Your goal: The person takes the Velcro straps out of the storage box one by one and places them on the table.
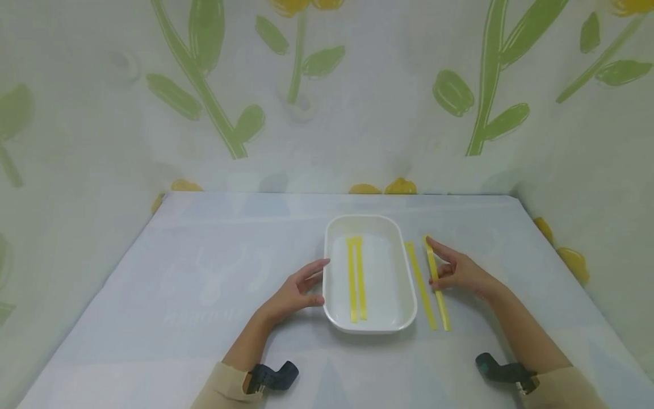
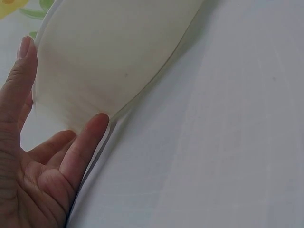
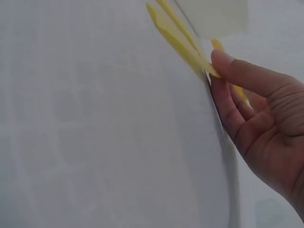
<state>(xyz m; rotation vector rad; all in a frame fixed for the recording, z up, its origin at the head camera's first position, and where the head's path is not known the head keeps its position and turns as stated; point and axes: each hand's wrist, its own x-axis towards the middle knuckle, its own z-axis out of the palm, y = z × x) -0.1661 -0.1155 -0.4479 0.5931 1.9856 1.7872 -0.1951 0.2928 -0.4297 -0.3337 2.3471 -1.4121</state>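
A white rectangular plastic tray [image 1: 388, 325] stands mid-table, with two slim yellow strips [image 1: 360, 278] lying side by side in it. My left hand [image 1: 297, 288] is at the tray's left side, its fingers and thumb spread along the outer wall; in the left wrist view the fingertips touch the tray's pale side [image 2: 114, 52]. To the right of the tray, my right hand [image 1: 462, 274] pinches a long, narrow yellow strip [image 1: 440, 304] between thumb and fingers. Its exact kind is unclear. Another yellow strip [image 1: 422, 287] lies between it and the tray.
The pale table [image 1: 204, 238] reaches back to a wall [image 1: 357, 113] printed with green stems and yellow flowers. A dark wrist device [image 1: 273, 376] sits on the left forearm, and another dark device [image 1: 503, 370] on the right.
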